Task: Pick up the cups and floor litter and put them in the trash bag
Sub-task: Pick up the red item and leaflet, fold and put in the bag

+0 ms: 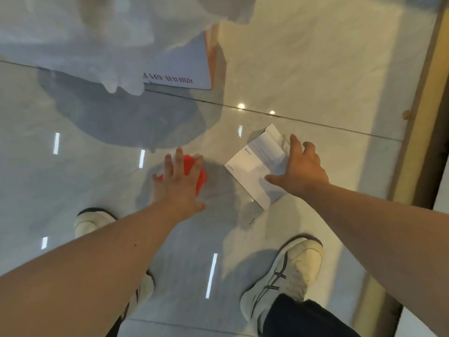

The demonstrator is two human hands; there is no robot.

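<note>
Under your left hand (178, 184) you have a bright red cup (194, 170); by your right hand (300, 170) lies a white and pale grey leaflet (252, 166). Your floor (303, 69) is glossy pale grey-green tile, your shoes (286, 276) off-white with dark stripes, and the bag (97, 40) is translucent white.

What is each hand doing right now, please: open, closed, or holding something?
Left hand: open, fingers spread over the red cup; no grip visible yet.
Right hand: open, at the white paper, holding nothing.

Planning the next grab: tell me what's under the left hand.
A red cup shows beneath the spread left hand, on the glossy floor. The hand covers most of it, so its opening, and any contact, cannot be seen.
</note>
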